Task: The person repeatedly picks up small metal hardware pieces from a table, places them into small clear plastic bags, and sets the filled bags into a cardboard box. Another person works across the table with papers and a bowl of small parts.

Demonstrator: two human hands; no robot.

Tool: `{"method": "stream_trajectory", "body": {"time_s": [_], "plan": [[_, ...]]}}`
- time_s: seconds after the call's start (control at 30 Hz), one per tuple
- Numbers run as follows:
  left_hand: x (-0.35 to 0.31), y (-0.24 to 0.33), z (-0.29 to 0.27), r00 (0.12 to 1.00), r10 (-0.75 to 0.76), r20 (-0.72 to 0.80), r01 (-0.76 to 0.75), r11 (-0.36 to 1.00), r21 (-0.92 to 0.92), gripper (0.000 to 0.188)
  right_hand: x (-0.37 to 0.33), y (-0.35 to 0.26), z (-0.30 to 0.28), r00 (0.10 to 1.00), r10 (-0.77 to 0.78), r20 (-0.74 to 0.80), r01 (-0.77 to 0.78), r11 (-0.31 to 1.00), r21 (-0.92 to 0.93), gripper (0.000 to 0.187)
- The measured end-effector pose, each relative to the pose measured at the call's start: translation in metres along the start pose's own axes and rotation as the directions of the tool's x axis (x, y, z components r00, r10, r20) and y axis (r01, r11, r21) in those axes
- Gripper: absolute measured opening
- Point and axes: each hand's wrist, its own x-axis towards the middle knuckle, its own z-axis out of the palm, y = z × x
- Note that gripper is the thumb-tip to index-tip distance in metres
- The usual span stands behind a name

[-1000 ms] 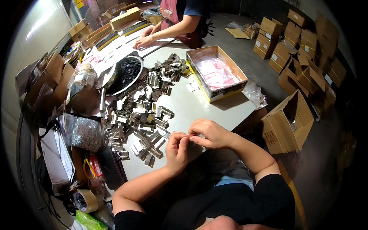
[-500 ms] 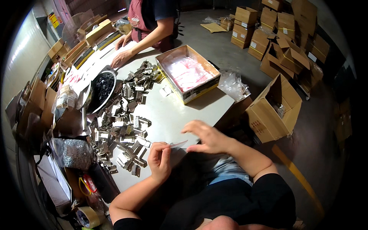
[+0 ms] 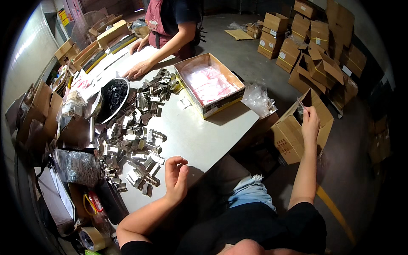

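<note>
My right hand [image 3: 311, 121] reaches out over an open cardboard box [image 3: 287, 140] on the floor at the right. Its fingers pinch a thin, small flat packet [image 3: 301, 103], seen nearly edge-on. My left hand [image 3: 176, 180] stays at the table's near edge, fingers loosely curled, thumb apart, nothing visible in it. Just left of that hand, a heap of shiny metal brackets [image 3: 142, 144] spreads over the white table [image 3: 191, 140]. Behind stands a shallow carton [image 3: 204, 108] of clear plastic bags with red marks [image 3: 210, 83].
A round metal pan [image 3: 127, 100] of small black parts [image 3: 114, 95] sits beyond the brackets. Across the table a co-worker's hand [image 3: 138, 70] rests on the surface. Cardboard boxes [image 3: 287, 53] pile up at the back right. A tape roll [image 3: 91, 239] lies lower left.
My right hand has swung from beside my left hand out to the right, over the floor box, carrying the flat packet. My left hand has let go of it and stayed nearly in place.
</note>
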Motion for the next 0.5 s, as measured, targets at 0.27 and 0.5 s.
{"method": "stream_trajectory", "body": {"time_s": [0.27,0.5], "plan": [[0.000,-0.003,-0.004,0.999,-0.038,0.020,0.039,0.998,-0.048,0.026,0.026,-0.128,0.115,0.808,-0.456,0.372,0.294,0.860,0.417,0.017],[0.003,-0.002,-0.004,0.992,-0.094,0.084,0.099,0.993,-0.057,0.027,0.047,-0.202,0.246,0.601,-0.670,0.436,0.595,0.739,0.316,0.023]]}}
